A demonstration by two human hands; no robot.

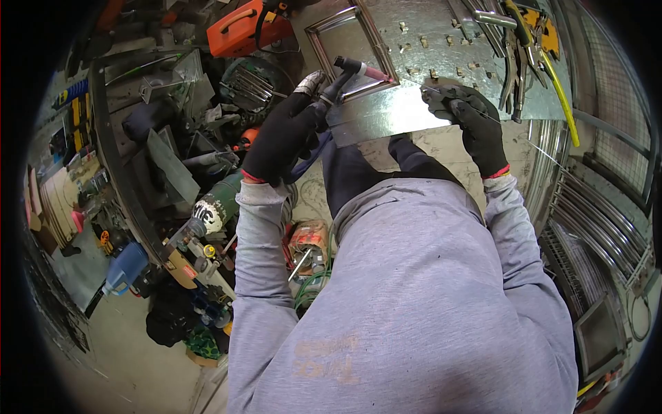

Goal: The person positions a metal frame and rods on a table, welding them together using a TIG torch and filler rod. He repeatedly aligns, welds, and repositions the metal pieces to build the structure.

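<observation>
On the left, my left hand, in a black glove with a silvery patch on one finger, is closed round a TIG torch. The torch's pink nozzle points right, over the lower corner of a rectangular metal frame. My right hand, also in a black glove, has its fingers pinched on a thin metal rod. That rod's left end reaches toward the same frame corner. Beneath both lies a shiny metal sheet on the bench. Several small metal clips lie on the sheet beyond my right hand.
Pliers and clamps and a yellow-handled tool lie at the bench's right side. An orange case stands back left. A green gas cylinder is beside my left forearm. Metal tubes are racked at the right.
</observation>
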